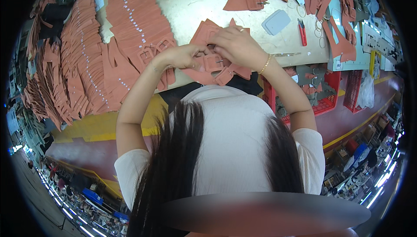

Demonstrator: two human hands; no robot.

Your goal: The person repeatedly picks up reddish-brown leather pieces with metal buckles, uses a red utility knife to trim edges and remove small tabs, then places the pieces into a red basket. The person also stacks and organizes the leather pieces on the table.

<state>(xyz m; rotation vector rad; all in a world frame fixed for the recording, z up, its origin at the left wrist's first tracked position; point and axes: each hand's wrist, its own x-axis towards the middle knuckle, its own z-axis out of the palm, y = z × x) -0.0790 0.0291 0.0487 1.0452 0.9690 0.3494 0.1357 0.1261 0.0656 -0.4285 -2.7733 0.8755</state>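
Hands (236, 45): two, both working at the strap bundle.
Red thread snips (302, 32): one, lying far right.
Grey pad (276, 21): one, lying beside the snips.
Red baskets (326, 102): two, sitting right.
Terracotta buckle straps (134, 24): too many for counting, piling left and far.

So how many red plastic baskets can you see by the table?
2. One red basket sits just right of the person's right forearm, holding grey and terracotta pieces. A second, narrower red basket stands right beside it, further right. Others may be hidden under the table.
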